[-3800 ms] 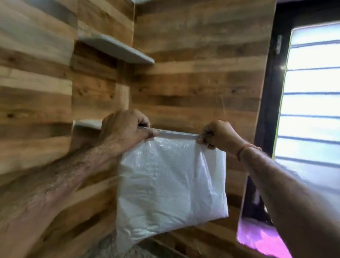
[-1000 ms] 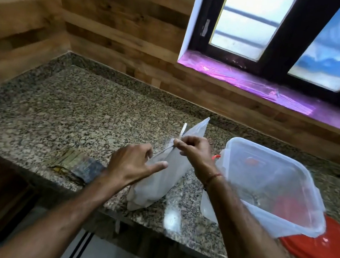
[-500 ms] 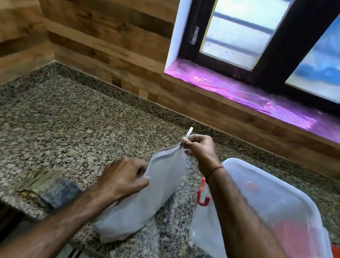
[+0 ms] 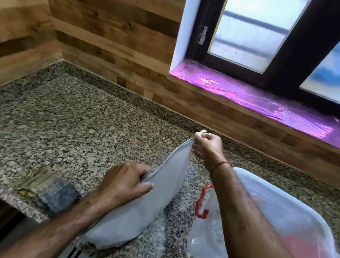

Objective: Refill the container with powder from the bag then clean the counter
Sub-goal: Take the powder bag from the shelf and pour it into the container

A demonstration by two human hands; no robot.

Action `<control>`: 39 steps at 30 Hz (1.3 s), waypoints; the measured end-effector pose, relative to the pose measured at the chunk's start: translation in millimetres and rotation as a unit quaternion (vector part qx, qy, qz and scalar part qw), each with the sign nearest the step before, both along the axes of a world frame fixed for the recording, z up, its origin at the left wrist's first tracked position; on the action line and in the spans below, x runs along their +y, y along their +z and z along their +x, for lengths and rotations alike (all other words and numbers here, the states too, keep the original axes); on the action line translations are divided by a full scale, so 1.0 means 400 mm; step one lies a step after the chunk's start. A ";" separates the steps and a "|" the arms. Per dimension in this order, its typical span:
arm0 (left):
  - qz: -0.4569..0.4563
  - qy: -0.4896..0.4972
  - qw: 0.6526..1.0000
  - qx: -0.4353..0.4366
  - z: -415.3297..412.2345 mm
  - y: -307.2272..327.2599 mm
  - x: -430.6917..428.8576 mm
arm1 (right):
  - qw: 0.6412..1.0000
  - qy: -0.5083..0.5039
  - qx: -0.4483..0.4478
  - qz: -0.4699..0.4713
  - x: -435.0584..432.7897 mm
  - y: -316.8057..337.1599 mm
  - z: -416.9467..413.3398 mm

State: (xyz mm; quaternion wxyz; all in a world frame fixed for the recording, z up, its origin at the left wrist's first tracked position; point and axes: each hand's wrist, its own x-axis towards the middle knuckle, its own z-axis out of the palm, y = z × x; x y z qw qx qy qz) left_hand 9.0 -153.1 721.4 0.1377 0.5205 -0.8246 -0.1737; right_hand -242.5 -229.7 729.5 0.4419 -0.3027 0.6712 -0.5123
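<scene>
White translucent plastic powder bag (image 4: pixel 148 209) lies on the speckled granite table (image 4: pixel 58 134), lower centre of frame. Long axis runs diagonally: bottom end at lower centre near the table's front edge, mouth end pointing up-right toward the window. Upper part is lifted off the table, lower end rests on it.

Right hand (image 4: pixel 207 147), centre-right of frame, fingers pinched on the top corner of the bag's mouth, holding it up. Thin red thread band on that wrist.

Left hand (image 4: pixel 125 183), centre of frame, fingers clamped on the bag's upper edge about midway along its length, thumb on the near face.

Clear rectangular plastic container (image 4: pixel 294 233) with red clip latch (image 4: pixel 202 202) sits just right of the bag, lower right of frame, partly hidden by the right forearm. Contents unclear.

Folded grey-and-tan cloth (image 4: pixel 54 191) lies at the table's front edge, lower left, just beside the left forearm. Purple-lit window sill (image 4: pixel 257 100) upper right.
</scene>
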 end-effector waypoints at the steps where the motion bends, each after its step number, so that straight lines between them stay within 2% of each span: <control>1: 0.009 0.008 1.000 0.006 0.010 -0.001 0.005 | 1.000 0.010 -0.015 0.009 0.014 0.005 0.009; 3: 0.034 0.014 0.999 0.019 0.034 -0.010 0.015 | 0.997 0.052 -0.017 0.045 0.055 0.014 0.046; 5: 0.097 0.003 0.993 0.068 0.061 -0.023 0.019 | 0.993 0.079 -0.011 0.085 0.100 0.009 0.098; 8: 0.217 0.007 0.956 0.198 0.099 -0.039 0.021 | 0.994 0.061 -0.027 0.085 0.149 -0.004 0.159; 10: 0.249 0.012 0.939 0.237 0.111 -0.045 0.024 | 0.994 0.044 -0.036 0.090 0.167 -0.006 0.189; 15: 0.259 -0.050 0.933 0.247 0.106 -0.036 0.059 | 0.994 0.027 -0.060 0.091 0.193 0.000 0.258; 18: 0.329 -0.021 0.895 0.300 0.143 -0.026 0.079 | 0.996 0.003 -0.042 0.079 0.210 0.007 0.230; 20: 0.370 0.022 0.890 0.265 0.193 -0.037 0.105 | 0.996 0.012 -0.016 0.090 0.232 0.015 0.205; 22: 0.416 0.057 0.889 0.183 0.239 -0.054 0.142 | 0.995 0.028 -0.004 0.094 0.242 0.019 0.194; 23: 0.455 0.071 0.874 0.156 0.254 -0.059 0.159 | 0.995 0.033 -0.003 0.097 0.239 0.018 0.190; 24: 0.505 0.086 0.844 0.159 0.265 -0.066 0.176 | 0.994 0.031 -0.005 0.103 0.236 0.016 0.191; 27: 0.620 0.089 0.736 0.258 0.272 -0.065 0.219 | 0.991 0.032 0.001 0.130 0.225 0.005 0.198; 29: 0.645 0.087 0.683 0.332 0.260 -0.067 0.228 | 0.988 0.048 0.027 0.144 0.226 -0.006 0.203; 33: 0.636 0.149 0.593 0.470 0.227 -0.061 0.234 | 0.988 0.057 0.039 0.136 0.228 -0.026 0.211; 36: 0.590 0.171 0.563 0.553 0.215 -0.064 0.256 | 0.992 0.047 0.003 0.120 0.228 -0.022 0.207; 39: 0.543 0.153 0.577 0.590 0.216 -0.078 0.281 | 0.990 0.024 -0.052 0.126 0.224 -0.025 0.197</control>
